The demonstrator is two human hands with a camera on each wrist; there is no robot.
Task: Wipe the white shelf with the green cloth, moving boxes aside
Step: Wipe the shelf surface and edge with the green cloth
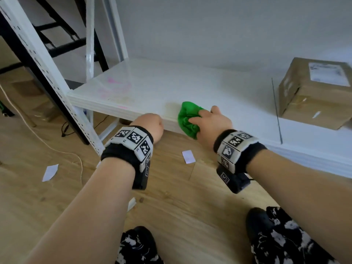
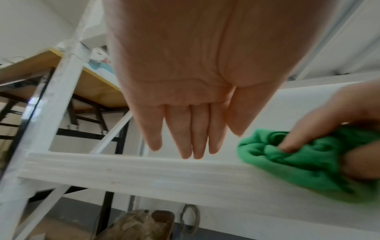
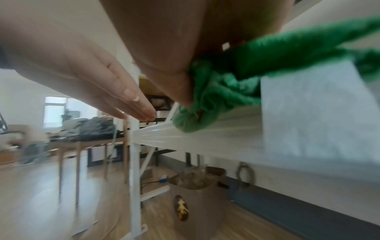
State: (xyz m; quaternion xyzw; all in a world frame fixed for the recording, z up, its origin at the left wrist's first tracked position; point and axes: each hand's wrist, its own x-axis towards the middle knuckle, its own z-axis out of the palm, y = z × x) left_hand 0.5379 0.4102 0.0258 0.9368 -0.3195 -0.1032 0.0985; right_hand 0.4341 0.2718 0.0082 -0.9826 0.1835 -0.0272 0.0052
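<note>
The white shelf point(image 1: 171, 86) runs from left to right in the head view, with faint pink marks point(image 1: 114, 86) near its left end. A crumpled green cloth point(image 1: 188, 119) lies on the shelf's front edge. My right hand point(image 1: 211, 121) grips it, fingers curled into the folds; the cloth point(image 3: 222, 91) fills the right wrist view. My left hand point(image 1: 150, 124) hovers at the front edge just left of the cloth, its fingers point(image 2: 191, 138) straight, together and holding nothing. A brown cardboard box point(image 1: 314, 92) with a white label stands on the shelf at far right.
A thin dark rod point(image 1: 277, 111) lies across the shelf left of the box. A perforated white upright point(image 1: 47, 73) frames the left end. Paper scraps point(image 1: 188, 156) and a white cable point(image 1: 57, 149) lie on the wooden floor. A brown bag point(image 3: 197, 194) stands under the shelf.
</note>
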